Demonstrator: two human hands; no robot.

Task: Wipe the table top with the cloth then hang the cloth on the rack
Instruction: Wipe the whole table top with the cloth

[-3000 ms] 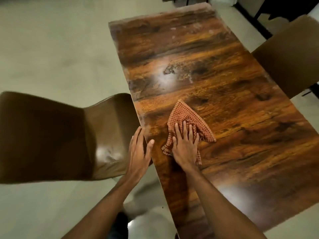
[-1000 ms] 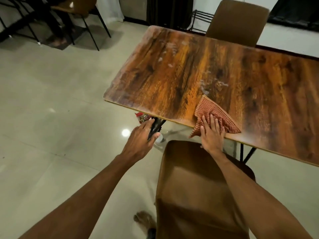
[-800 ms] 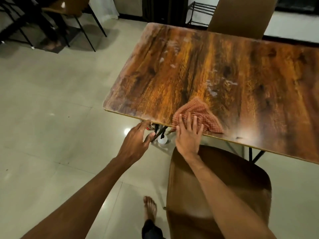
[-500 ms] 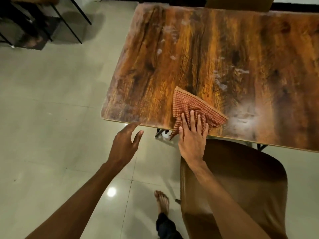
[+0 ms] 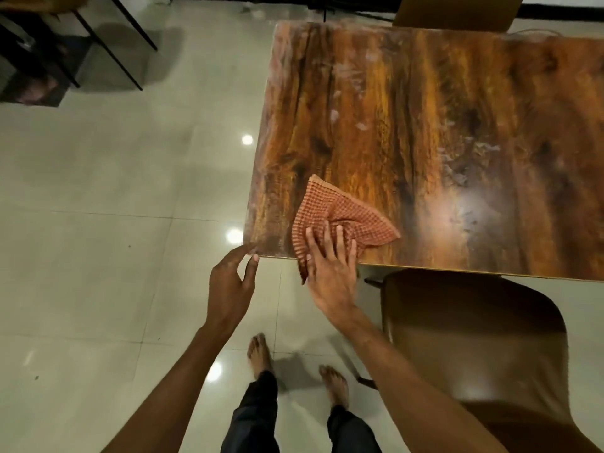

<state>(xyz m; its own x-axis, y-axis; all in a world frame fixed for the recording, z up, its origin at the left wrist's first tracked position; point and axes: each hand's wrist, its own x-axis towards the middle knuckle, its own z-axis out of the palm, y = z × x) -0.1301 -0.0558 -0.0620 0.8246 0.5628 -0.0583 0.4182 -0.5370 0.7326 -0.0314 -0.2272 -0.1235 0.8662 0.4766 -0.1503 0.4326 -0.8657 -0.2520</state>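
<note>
A red checked cloth [image 5: 330, 210] lies crumpled on the wooden table top [image 5: 425, 125] near its front left corner, one flap hanging over the front edge. My right hand [image 5: 330, 266] presses flat on the cloth with straight fingers. My left hand [image 5: 230, 286] hovers just off the table's front left corner, fingers relaxed, fingertips close to the corner and holding nothing. Pale smears and dust marks show on the table top further back. No rack is clearly in view.
A brown chair [image 5: 474, 338] stands at the table's front edge, right of my right arm. Another chair back [image 5: 454, 11] sits at the far side. Dark chair legs [image 5: 108, 44] stand at top left. My bare feet [image 5: 261, 354] are on the glossy tiled floor.
I have stepped left along the table's front edge. My right hand has slid the cloth leftward toward the front left corner. My left hand stayed open near that corner.
</note>
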